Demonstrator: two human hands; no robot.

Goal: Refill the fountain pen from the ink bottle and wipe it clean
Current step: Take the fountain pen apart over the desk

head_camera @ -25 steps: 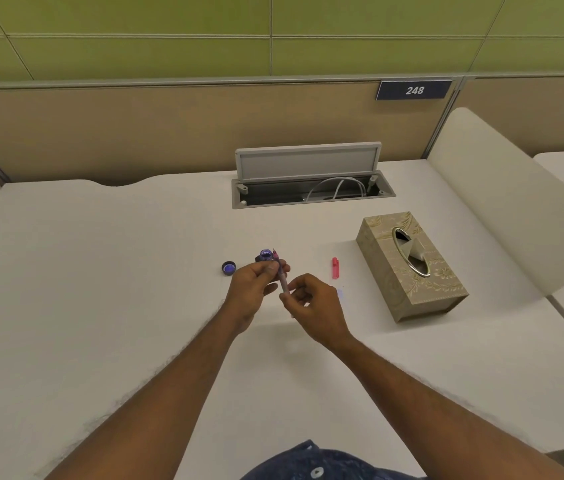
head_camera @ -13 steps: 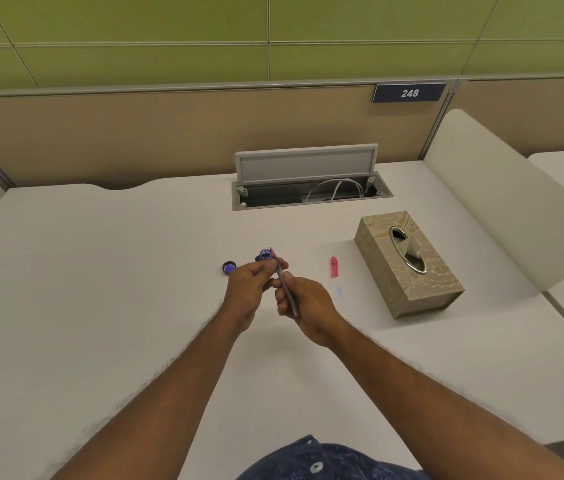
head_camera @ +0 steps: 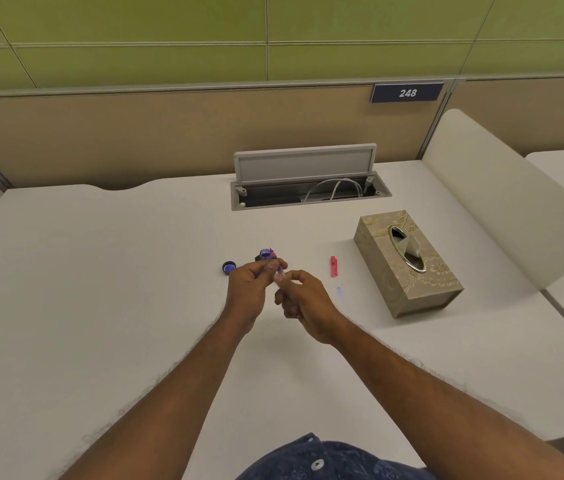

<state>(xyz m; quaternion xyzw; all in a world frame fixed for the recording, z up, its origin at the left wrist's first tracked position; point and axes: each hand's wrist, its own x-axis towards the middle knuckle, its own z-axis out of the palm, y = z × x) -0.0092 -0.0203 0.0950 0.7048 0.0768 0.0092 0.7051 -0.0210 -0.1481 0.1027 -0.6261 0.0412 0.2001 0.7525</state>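
left hand (head_camera: 252, 289) and right hand (head_camera: 304, 304) each pinch the slim clear pen (head_camera: 278, 271) by the round ink bottle (head_camera: 265, 253).

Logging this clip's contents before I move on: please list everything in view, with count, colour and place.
ink bottle: 1, purple, open, mid-desk behind the hands
bottle cap: 1, blue, on desk left of bottle
pen: 1, clear-pink, tip at bottle mouth
pen cap: 1, pink, lying right of the hands
tissue box: 1, beige-gold, desk right
cable hatch: 1, grey, lid up, desk rear
number plate: 1, dark blue, on partition
desk: 1, white
left hand: 1, grips pen
right hand: 1, pinches pen's end
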